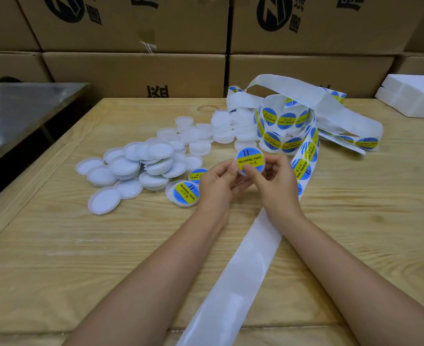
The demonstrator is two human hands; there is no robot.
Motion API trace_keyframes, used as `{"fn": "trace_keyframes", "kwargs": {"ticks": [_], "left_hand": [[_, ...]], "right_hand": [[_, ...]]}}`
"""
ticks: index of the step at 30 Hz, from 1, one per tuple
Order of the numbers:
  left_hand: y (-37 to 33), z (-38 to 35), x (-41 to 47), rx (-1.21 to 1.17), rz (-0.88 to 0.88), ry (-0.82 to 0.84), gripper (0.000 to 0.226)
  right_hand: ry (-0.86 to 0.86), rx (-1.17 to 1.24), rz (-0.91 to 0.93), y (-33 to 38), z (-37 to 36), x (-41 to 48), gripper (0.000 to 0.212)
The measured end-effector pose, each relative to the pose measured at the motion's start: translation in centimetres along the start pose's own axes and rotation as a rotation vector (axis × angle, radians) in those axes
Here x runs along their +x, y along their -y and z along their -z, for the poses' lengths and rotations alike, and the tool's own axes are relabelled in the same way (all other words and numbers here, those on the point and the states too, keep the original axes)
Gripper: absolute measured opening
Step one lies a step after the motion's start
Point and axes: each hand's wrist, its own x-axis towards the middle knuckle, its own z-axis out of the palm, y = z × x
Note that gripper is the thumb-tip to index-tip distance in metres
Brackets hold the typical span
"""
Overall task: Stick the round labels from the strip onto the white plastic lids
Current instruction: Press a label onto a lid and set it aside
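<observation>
You hold one white lid (250,162) up between both hands, its blue-and-yellow label (250,158) facing you. Your left hand (217,182) pinches the rim at nine o'clock. Your right hand (275,181) grips it from three o'clock, thumb laid on the label's lower edge. Two finished lids (184,193) lie on the table (81,258) at eight o'clock of your left hand, touching the heap of bare lids (141,166) spreading to ten o'clock. The strip (302,168) loops at one o'clock, and its peeled backing (243,265) passes beneath your right wrist towards six o'clock
</observation>
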Motion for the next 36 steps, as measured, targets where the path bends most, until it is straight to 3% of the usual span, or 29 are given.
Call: {"fn": "trace_keyframes", "kwargs": {"ticks": [6,14,17,22,27,30,36], "left_hand": [[-0.9,0.8,0.4,0.151,0.006,0.008,0.021],[-1.5,1.5,0.3,0.364,0.008,0.02,0.022],[-1.7,1.4,0.6,0.443,-0.028,-0.01,0.022],[-3.5,2.1,1.6,0.557,-0.093,-0.158,0.02],[-7.1,4.9,3.5,0.909,-0.128,-0.253,0.032],[-9.2,7.2,3.8,1.16,-0.138,-0.222,0.033],[-9.7,9.6,3.5,1.457,-0.131,-0.154,0.019]], "right_hand": [[0.001,0.05,0.003,0.1,0.8,-0.1,0.007],[0.024,0.054,-0.161,0.1,1.3,0.5,0.03],[0.022,-0.04,-0.138,-0.3,1.7,0.6,0.025],[-0.161,-0.167,-0.038,-1.0,2.9,1.4,0.011],[-0.215,-0.32,-0.025,-1.7,3.9,2.2,0.014],[-0.25,-0.382,-0.041,-2.0,4.1,2.6,0.015],[-0.247,-0.54,-0.033,-2.6,4.6,3.2,0.021]]}}
